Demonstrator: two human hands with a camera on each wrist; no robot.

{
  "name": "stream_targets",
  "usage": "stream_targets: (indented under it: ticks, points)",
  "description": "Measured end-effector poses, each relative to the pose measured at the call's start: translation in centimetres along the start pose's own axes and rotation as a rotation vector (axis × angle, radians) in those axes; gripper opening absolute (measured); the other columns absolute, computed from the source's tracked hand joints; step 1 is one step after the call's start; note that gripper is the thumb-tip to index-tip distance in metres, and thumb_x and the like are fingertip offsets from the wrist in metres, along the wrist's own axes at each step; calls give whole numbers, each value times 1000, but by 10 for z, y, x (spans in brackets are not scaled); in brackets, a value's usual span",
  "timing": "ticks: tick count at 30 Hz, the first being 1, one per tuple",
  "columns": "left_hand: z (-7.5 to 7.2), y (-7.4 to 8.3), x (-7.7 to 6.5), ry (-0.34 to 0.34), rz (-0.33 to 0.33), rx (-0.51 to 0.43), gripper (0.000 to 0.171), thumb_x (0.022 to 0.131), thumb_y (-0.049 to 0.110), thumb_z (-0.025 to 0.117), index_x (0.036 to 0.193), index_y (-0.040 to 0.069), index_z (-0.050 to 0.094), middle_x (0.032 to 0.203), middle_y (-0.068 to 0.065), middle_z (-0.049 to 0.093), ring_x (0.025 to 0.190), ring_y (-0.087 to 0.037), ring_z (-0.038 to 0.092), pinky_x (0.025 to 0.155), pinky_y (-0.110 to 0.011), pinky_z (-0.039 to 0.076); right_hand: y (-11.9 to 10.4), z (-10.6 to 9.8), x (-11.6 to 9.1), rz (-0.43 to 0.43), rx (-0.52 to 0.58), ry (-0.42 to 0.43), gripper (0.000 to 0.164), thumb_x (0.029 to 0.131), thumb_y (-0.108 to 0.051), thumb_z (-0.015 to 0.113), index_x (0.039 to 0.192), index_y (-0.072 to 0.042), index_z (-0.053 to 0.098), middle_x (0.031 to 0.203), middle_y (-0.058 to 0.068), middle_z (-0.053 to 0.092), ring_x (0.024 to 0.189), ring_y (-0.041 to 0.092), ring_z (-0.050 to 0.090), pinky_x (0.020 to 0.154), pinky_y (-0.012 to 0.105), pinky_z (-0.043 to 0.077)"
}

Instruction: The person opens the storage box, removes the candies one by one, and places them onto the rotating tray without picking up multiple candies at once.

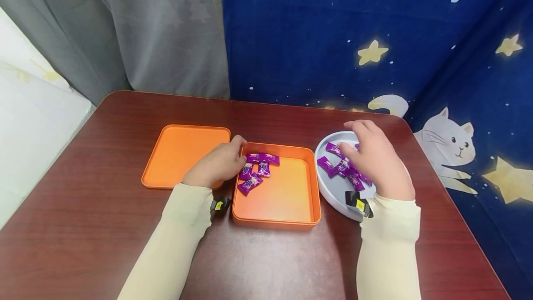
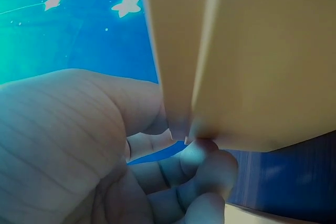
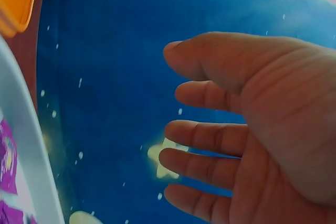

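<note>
My left hand [image 1: 220,163] pinches the left wall of an open orange box [image 1: 287,191]. In the left wrist view the fingers [image 2: 215,174] and thumb lie on either side of the box's wall [image 2: 181,51]. Inside the box, several purple wrapped candies [image 1: 251,183] lie along the left and back. Over the round white plate [image 1: 333,200] hovers my right hand [image 1: 376,159], its fingers spread apart and holding nothing in the right wrist view. Several purple candies [image 1: 343,167] rest on that plate, partly hidden by the hand.
Left of the box, an orange lid [image 1: 185,154] lies flat on the dark red table [image 1: 104,226]. A grey curtain [image 1: 166,31] and a blue star-patterned curtain [image 1: 300,36] hang behind the table's back edge.
</note>
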State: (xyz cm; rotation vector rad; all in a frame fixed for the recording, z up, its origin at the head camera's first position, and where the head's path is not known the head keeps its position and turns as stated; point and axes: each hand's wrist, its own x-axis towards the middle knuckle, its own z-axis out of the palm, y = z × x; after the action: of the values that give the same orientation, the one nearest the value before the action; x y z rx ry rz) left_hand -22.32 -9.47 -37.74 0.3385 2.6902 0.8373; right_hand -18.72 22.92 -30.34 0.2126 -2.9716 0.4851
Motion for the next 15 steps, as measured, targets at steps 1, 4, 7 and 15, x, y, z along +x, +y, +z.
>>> stream_targets:
  ticks: [1,4,7,15]
  points:
    - [0,0,0,0,1,-1,46,93,25,54,134,12,35,94,-7,61,86,-20,57,91,-46,50,-3,1,0,-16,-4,3,55,85,-27,65,132,-7,48,135,20,44,123,37,38,98,61,38]
    - [1,-1,0,4,3,-3,46,93,25,54,133,12,35,97,-8,61,87,-20,57,92,-46,50,-13,5,1,-65,-10,15,53,84,-26,66,130,-6,50,134,19,46,121,36,40,99,60,39]
    - [2,-1,0,8,2,-8,45,93,25,54,133,12,36,99,-8,61,88,-21,58,91,-47,50,-20,8,2,-119,-14,31,49,85,-24,65,128,-5,51,131,19,48,120,35,41,100,58,38]
    - [3,-2,1,21,8,-11,46,93,25,54,133,12,36,102,-9,61,89,-21,58,91,-47,51,-46,22,3,-264,-55,44,48,84,-28,66,125,-5,54,126,16,52,116,32,44,101,53,41]
